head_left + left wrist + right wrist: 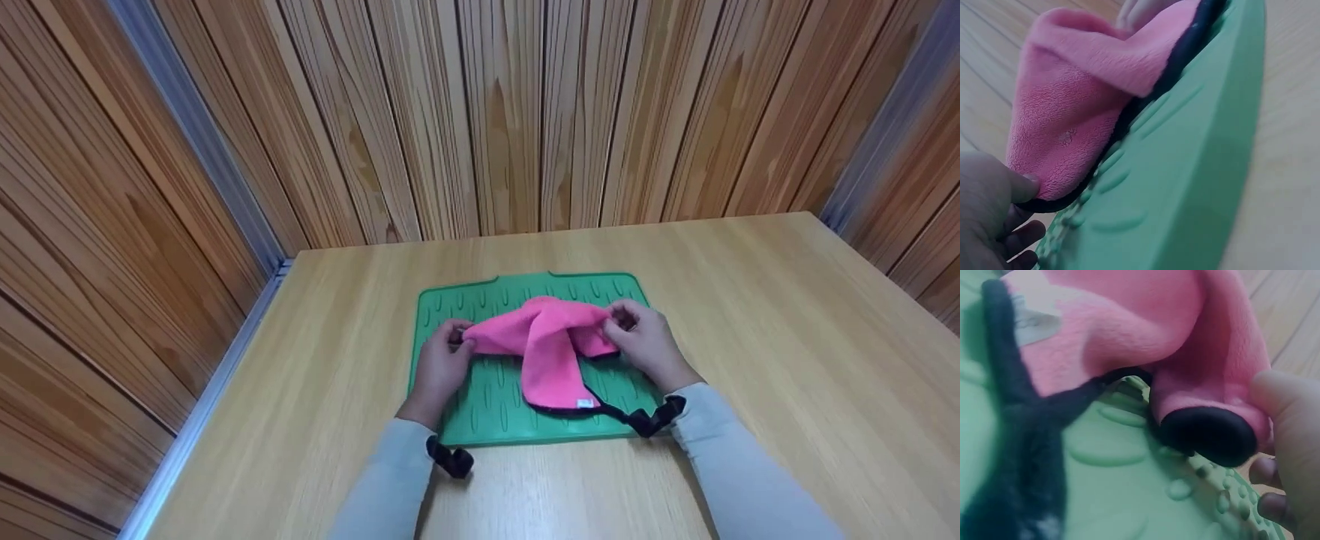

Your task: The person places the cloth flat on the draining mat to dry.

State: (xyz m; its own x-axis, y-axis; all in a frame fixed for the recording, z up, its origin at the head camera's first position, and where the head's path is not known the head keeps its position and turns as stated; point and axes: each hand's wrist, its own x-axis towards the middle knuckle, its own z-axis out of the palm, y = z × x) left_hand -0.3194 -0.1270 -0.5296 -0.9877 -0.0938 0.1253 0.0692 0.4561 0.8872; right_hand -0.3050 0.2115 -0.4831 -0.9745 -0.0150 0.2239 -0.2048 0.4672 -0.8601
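Note:
A soft pink fleece cloth (551, 364) with black edging hangs in folds between both hands over a ridged green mat (487, 416). My left hand (444, 367) pinches its left corner between thumb and fingers; in the left wrist view the thumb (1023, 187) presses on the pink pile. At the cloth's right end, my right hand (649, 337) pinches the edge, and the black trim (1210, 433) curls round there in the right wrist view. The middle part droops toward the front, with a small white label (585, 403) and a black strap (611, 410) at its lower corner.
The mat lies on a light wooden table (337, 337). Wood-panelled walls (495, 112) stand behind and at both sides, with a metal rail (202, 420) along the left. Black bands (452, 459) with small dark pieces hang at the wrists.

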